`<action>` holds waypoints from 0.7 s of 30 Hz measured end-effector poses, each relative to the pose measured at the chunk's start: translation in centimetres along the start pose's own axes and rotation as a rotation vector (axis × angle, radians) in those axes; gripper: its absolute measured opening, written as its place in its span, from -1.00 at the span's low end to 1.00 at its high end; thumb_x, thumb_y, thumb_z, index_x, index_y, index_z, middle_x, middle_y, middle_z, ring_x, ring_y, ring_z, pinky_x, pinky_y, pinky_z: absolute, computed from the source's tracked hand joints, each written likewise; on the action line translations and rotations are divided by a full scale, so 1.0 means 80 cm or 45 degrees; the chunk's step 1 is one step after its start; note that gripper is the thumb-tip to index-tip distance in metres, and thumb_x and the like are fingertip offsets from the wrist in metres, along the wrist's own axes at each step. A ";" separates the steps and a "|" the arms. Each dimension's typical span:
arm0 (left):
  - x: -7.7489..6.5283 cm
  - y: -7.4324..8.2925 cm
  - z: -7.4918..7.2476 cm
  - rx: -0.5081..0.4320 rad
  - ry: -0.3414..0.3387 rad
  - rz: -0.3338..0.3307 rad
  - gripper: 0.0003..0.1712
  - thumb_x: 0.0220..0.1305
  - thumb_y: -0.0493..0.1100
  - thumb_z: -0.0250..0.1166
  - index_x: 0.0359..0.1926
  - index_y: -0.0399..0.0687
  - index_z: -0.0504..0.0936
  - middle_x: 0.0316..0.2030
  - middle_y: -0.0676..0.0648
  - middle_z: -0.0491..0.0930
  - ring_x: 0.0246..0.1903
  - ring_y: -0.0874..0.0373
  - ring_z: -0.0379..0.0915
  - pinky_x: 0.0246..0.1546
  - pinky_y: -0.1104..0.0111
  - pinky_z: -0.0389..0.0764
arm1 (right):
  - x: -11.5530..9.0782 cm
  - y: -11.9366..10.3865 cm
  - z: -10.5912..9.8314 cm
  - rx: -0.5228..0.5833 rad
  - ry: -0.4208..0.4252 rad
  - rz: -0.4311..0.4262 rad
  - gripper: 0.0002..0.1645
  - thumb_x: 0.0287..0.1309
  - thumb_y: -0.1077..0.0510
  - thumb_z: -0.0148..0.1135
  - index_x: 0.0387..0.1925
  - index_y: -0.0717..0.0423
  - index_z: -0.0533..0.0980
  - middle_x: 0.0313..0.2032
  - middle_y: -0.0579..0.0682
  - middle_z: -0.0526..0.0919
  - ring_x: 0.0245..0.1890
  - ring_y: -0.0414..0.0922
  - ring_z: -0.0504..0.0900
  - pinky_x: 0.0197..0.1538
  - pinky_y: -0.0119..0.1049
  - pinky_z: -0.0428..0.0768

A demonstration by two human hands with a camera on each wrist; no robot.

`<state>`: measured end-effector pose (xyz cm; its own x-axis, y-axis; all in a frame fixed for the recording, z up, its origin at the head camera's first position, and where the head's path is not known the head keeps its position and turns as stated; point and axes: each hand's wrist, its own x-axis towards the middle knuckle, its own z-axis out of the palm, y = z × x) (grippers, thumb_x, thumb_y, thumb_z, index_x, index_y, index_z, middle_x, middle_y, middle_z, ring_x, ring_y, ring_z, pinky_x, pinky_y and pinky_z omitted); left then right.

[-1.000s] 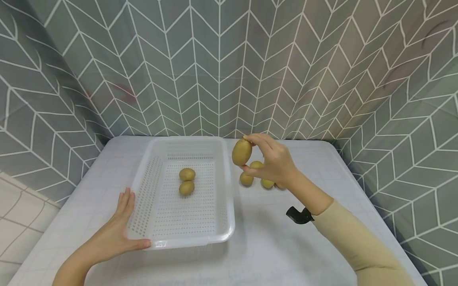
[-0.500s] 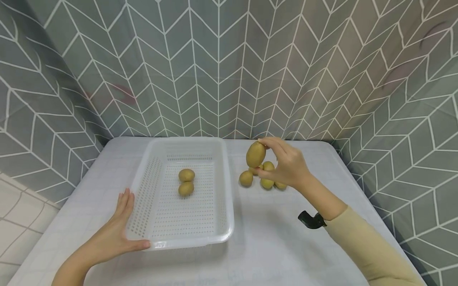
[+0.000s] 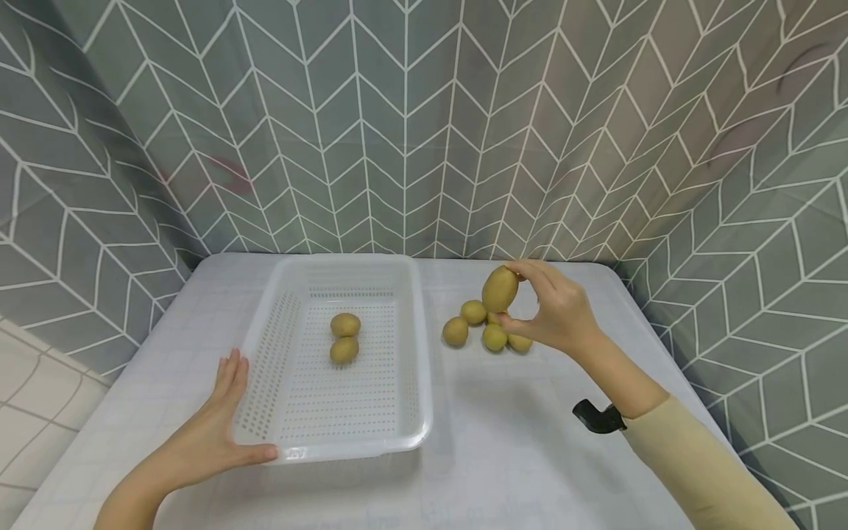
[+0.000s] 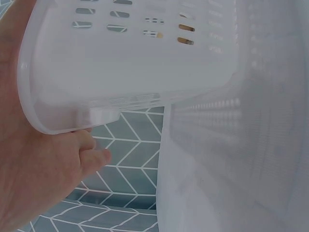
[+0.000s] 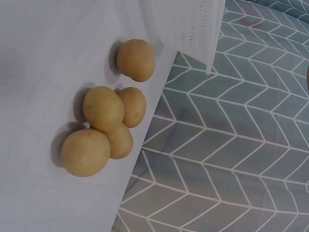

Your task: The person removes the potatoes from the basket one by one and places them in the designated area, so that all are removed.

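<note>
My right hand (image 3: pixel 559 309) pinches a potato (image 3: pixel 500 289) between thumb and fingertips, holding it above the table at the right. Beneath and left of it lies a group of several potatoes (image 5: pixel 86 152), some touching each other; in the head view the hand and held potato partly cover one. My left hand (image 3: pixel 199 438) rests against the near left corner of a white perforated plastic basket (image 3: pixel 414 434), its fingers straight along the side and its thumb on the front rim. Inside the basket sit two potatoes (image 3: pixel 345 324), one behind the other. The held potato is out of the right wrist view.
A white cloth covers the table (image 3: pixel 490 449). Grey curtains (image 3: pixel 397 132) with white chevron lines stand along the back and both sides. A black wrist-worn piece (image 3: pixel 599 417) juts from the right wrist, by a beige sleeve (image 3: pixel 702 464).
My right hand has moved rightward with the potato, away from the basket's right rim, uncovering more of the potatoes on the table. The left hand and basket have stayed practically still.
</note>
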<state>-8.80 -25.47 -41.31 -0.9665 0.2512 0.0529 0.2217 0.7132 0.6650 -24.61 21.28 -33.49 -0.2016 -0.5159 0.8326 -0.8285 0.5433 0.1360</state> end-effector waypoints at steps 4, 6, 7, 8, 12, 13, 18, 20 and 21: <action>0.000 0.000 0.000 0.005 -0.003 -0.005 0.57 -0.19 0.08 0.57 0.44 -0.36 -0.45 0.44 -0.25 -0.65 0.40 -0.13 -0.81 0.16 -0.41 -0.17 | -0.005 0.002 -0.002 -0.007 -0.012 0.009 -0.29 -0.02 -0.17 0.26 -0.01 0.33 0.52 -0.15 0.14 0.63 -0.32 -0.04 0.63 -0.36 -0.19 0.62; 0.000 -0.001 0.000 0.007 -0.002 -0.002 0.57 -0.19 0.08 0.57 0.44 -0.35 -0.46 0.44 -0.24 -0.66 0.40 -0.13 -0.81 0.16 -0.41 -0.16 | -0.009 0.003 -0.001 -0.006 -0.021 0.017 -0.29 -0.02 -0.17 0.27 -0.02 0.33 0.52 -0.15 0.13 0.63 -0.32 -0.04 0.62 -0.35 -0.20 0.62; 0.000 -0.001 0.000 0.006 -0.001 0.000 0.57 -0.19 0.08 0.57 0.44 -0.35 -0.46 0.44 -0.24 -0.66 0.40 -0.12 -0.81 0.16 -0.41 -0.16 | -0.011 0.003 0.000 -0.003 -0.026 0.021 -0.30 -0.03 -0.17 0.28 -0.03 0.33 0.52 -0.15 0.13 0.63 -0.31 -0.03 0.62 -0.35 -0.20 0.63; 0.000 -0.001 0.000 0.002 0.000 0.001 0.57 -0.19 0.08 0.57 0.44 -0.35 -0.46 0.44 -0.25 -0.65 0.40 -0.13 -0.80 0.16 -0.41 -0.17 | -0.013 0.003 0.001 0.002 -0.029 0.025 -0.31 -0.05 -0.15 0.29 -0.03 0.33 0.52 -0.15 0.14 0.63 -0.31 -0.03 0.63 -0.35 -0.19 0.63; 0.001 -0.001 0.000 -0.007 -0.001 0.011 0.57 -0.19 0.07 0.57 0.44 -0.36 -0.45 0.44 -0.26 -0.65 0.40 -0.14 -0.81 0.16 -0.41 -0.19 | -0.023 0.003 0.009 0.013 -0.058 0.047 -0.31 -0.21 -0.04 0.36 -0.04 0.32 0.51 -0.16 0.14 0.63 -0.30 -0.01 0.64 -0.37 -0.17 0.64; 0.001 0.000 0.000 -0.010 -0.002 0.014 0.56 -0.19 0.06 0.57 0.44 -0.36 -0.45 0.44 -0.26 -0.65 0.40 -0.14 -0.81 0.16 -0.41 -0.19 | -0.026 0.002 0.011 0.017 -0.065 0.052 -0.30 -0.26 -0.01 0.38 -0.04 0.32 0.51 -0.16 0.15 0.62 -0.30 -0.01 0.64 -0.37 -0.17 0.65; 0.000 0.001 -0.001 -0.014 -0.002 0.020 0.56 -0.19 0.06 0.57 0.44 -0.35 -0.46 0.44 -0.26 -0.65 0.40 -0.13 -0.81 0.16 -0.41 -0.20 | -0.038 -0.002 0.022 0.045 -0.115 0.104 -0.25 -0.39 0.04 0.46 -0.04 0.30 0.51 -0.17 0.12 0.62 -0.32 -0.04 0.65 -0.40 -0.18 0.66; 0.000 0.001 -0.001 -0.013 -0.002 0.018 0.56 -0.19 0.06 0.57 0.45 -0.34 -0.46 0.44 -0.26 -0.65 0.40 -0.13 -0.81 0.17 -0.41 -0.20 | -0.044 -0.004 0.026 0.058 -0.144 0.136 -0.25 -0.38 0.03 0.47 -0.04 0.29 0.51 -0.17 0.11 0.62 -0.32 -0.05 0.65 -0.40 -0.19 0.65; 0.000 0.001 -0.001 -0.013 -0.003 0.017 0.56 -0.18 0.06 0.57 0.45 -0.34 -0.46 0.44 -0.26 -0.65 0.40 -0.13 -0.81 0.16 -0.41 -0.20 | -0.046 -0.005 0.028 0.064 -0.158 0.152 -0.25 -0.37 0.02 0.46 -0.04 0.29 0.51 -0.16 0.11 0.62 -0.31 -0.06 0.65 -0.39 -0.19 0.65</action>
<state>-8.79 -25.45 -41.18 -0.9631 0.2624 0.0602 0.2335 0.7029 0.6719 -24.71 21.50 -37.84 -0.3606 -0.5295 0.7679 -0.8191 0.5735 0.0108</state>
